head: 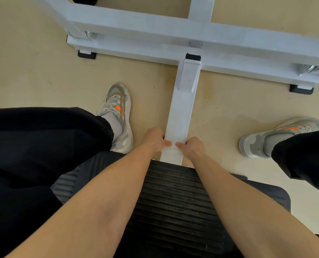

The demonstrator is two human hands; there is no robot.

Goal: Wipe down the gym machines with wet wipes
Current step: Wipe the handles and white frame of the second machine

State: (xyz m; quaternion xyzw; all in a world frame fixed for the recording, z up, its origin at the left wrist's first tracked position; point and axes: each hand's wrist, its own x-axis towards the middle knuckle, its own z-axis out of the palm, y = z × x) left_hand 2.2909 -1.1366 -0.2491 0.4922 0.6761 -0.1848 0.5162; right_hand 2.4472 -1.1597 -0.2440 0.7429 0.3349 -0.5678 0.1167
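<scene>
A white metal floor beam point(181, 105) of the gym machine runs away from me along the floor. Over its near end lies what looks like a white wet wipe point(172, 148), hard to tell apart from the white paint. My left hand point(155, 139) grips the beam's left side and my right hand point(192, 147) grips its right side. Both thumbs press on top, their tips almost meeting, and the fingers curl down over the edges, out of sight.
A black ribbed footplate point(173, 202) lies under my forearms. The white cross frame point(173, 28) spans the far side on black rubber feet point(86, 54). My grey shoes stand either side of the beam, left shoe point(117, 108) and right shoe point(277, 136), on a beige floor.
</scene>
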